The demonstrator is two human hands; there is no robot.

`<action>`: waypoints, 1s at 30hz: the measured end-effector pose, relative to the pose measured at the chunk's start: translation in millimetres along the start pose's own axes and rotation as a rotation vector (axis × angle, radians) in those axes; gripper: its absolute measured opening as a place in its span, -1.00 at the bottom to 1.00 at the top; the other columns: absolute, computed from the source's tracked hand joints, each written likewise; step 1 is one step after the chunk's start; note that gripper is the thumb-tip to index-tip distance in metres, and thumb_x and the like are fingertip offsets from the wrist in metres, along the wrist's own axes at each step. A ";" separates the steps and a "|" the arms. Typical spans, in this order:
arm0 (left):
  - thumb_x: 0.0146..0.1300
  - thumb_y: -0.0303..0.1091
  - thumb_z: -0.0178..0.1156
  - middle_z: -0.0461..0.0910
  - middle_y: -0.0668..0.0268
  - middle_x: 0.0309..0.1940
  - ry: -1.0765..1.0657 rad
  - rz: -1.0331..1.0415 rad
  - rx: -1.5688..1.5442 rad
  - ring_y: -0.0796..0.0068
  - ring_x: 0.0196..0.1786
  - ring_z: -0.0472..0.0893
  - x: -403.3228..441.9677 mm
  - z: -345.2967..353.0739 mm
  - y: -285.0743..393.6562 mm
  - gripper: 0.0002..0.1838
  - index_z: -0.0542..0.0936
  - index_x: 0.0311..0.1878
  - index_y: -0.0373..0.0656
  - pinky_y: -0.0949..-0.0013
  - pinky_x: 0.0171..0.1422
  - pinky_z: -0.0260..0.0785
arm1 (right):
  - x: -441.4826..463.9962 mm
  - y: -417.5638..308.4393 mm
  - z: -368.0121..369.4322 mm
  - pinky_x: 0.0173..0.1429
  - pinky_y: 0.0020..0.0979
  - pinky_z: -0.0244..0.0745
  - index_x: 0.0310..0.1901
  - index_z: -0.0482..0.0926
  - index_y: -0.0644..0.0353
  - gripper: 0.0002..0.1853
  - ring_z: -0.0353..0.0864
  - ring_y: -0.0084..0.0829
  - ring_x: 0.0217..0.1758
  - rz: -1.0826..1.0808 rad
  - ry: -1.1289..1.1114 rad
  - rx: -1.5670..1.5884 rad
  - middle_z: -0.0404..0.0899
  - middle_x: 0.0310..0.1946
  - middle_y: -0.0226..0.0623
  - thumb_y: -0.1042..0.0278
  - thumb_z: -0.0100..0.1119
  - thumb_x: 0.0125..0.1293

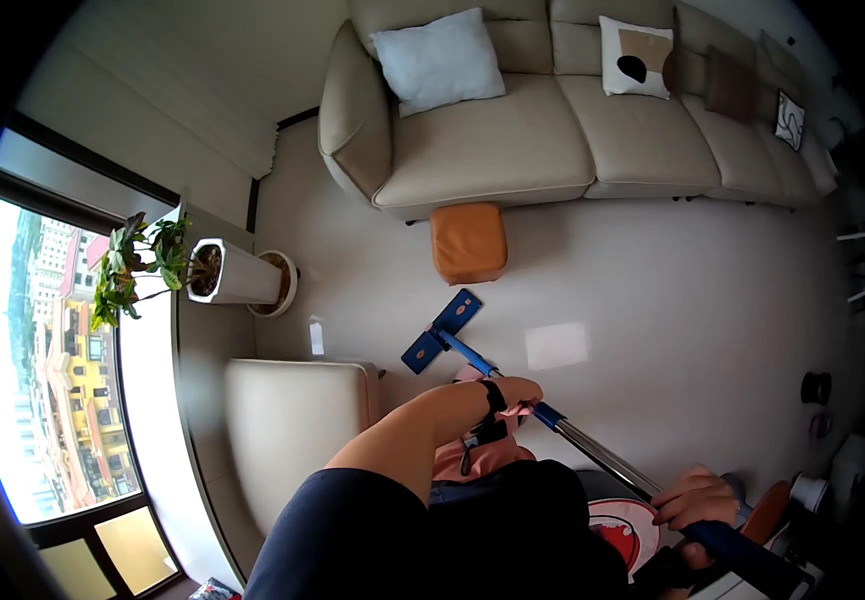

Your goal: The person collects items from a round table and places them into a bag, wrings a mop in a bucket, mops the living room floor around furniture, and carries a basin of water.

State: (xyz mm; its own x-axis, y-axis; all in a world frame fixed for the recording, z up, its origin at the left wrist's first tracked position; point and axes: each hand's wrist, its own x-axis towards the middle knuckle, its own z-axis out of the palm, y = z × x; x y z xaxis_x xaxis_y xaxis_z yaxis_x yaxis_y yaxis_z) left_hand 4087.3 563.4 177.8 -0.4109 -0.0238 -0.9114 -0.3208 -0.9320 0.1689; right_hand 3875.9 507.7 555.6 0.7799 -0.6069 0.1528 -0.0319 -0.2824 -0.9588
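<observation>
A flat mop with a blue two-part head lies on the pale floor, its head set at a slant. The shaft, blue and silver metal, runs back from the head toward the lower right. My left hand, with a black band at the wrist, is closed around the blue section of the shaft nearer the head. Higher up the shaft, my right hand wraps the handle close to its dark blue grip. Just beyond the mop head stands an orange cube stool.
A long beige sofa with cushions spans the back. At left, a plant in a tall white pot stands by the window, and a beige seat is nearer me. Dark objects sit on the floor at right.
</observation>
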 end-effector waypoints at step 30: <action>0.09 -0.35 0.06 0.30 0.39 -0.55 -0.201 0.361 -1.344 0.50 -0.47 0.39 185.2 199.6 513.8 -0.86 0.29 -0.41 -0.10 0.44 -0.41 0.36 | -36.5 130.9 -331.3 0.04 -0.35 0.34 -0.31 0.27 0.22 -0.82 0.48 -0.35 -0.24 0.292 1.241 -0.289 0.49 -0.39 -0.18 0.49 0.09 0.15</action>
State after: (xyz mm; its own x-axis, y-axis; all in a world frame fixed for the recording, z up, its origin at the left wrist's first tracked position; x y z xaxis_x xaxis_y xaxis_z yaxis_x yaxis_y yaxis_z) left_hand 3676.1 152.4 170.7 -0.4444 -0.3880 -0.8075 0.8299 -0.5177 -0.2079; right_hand 3636.2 246.7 503.9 -0.3664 -0.9051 0.2157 -0.3543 -0.0786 -0.9318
